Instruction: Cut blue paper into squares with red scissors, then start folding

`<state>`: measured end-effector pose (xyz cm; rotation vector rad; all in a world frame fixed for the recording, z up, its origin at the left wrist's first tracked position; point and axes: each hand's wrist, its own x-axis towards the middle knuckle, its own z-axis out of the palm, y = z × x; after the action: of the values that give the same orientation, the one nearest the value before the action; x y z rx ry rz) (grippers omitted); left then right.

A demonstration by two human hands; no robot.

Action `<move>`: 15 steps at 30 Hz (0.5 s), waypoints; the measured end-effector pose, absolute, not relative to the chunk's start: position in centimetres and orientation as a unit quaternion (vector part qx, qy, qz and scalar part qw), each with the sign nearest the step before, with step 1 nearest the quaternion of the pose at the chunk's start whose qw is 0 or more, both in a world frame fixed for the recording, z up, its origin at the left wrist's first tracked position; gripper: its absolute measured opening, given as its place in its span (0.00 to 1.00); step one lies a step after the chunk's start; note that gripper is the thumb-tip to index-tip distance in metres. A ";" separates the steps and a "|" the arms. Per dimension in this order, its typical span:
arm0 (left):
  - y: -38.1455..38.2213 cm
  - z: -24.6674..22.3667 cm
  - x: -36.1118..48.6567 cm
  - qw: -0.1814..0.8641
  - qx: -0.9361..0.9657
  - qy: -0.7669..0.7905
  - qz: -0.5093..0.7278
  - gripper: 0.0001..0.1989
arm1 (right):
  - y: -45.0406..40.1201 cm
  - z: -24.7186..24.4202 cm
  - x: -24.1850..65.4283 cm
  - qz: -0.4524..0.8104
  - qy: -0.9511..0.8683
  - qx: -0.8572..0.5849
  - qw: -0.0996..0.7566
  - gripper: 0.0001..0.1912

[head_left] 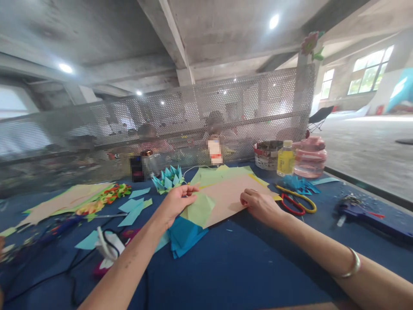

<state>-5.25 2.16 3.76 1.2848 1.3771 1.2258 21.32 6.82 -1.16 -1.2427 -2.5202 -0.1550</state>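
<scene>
A large tan paper sheet (229, 193) lies on the dark blue table, with light green and yellow sheets showing under its far edge. My left hand (180, 200) is at its left side, thumb and fingers drawn together at a smaller light green paper piece (201, 209). The fingertips partly hide what they grip. My right hand (260, 204) has its fingers curled on the tan sheet's front right corner. Blue paper sheets (185, 237) lie beneath the green piece. Yellow-handled scissors (309, 206) and a red-handled pair (293, 209) rest right of my right hand.
A blue folded-paper piece (168, 177) stands behind my left hand. At the back right are a basket (267, 156), a yellow-liquid bottle (285, 161) and a pink jug (310, 159). A glue gun (371, 217) lies far right. Cords (69, 271) and paper scraps cover the left.
</scene>
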 end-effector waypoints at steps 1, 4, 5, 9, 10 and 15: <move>2.6 3.7 -4.8 0.453 0.495 0.545 0.502 0.13 | 6.7 -1.1 21.3 -0.056 -0.883 -0.437 0.163 0.11; 3.7 3.4 -3.8 0.487 0.460 0.532 0.518 0.10 | 6.7 -0.8 21.4 -0.067 -0.875 -0.450 0.166 0.10; 4.0 3.3 -3.6 0.490 0.455 0.529 0.523 0.09 | 6.8 -0.6 21.5 -0.072 -0.871 -0.455 0.168 0.10; 4.8 2.1 -3.7 0.492 0.430 0.527 0.544 0.07 | 7.2 -0.4 22.0 -0.087 -0.858 -0.477 0.170 0.11; 4.8 1.8 -3.9 0.491 0.425 0.529 0.546 0.07 | 7.2 -0.3 22.0 -0.086 -0.860 -0.475 0.166 0.10; 4.5 0.7 -5.0 0.472 0.402 0.538 0.572 0.08 | 6.6 -0.7 21.2 -0.045 -0.902 -0.405 0.140 0.03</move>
<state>-4.96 4.46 0.74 0.9837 1.3162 1.4008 21.15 6.56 -0.72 -1.1714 -2.6070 -0.1313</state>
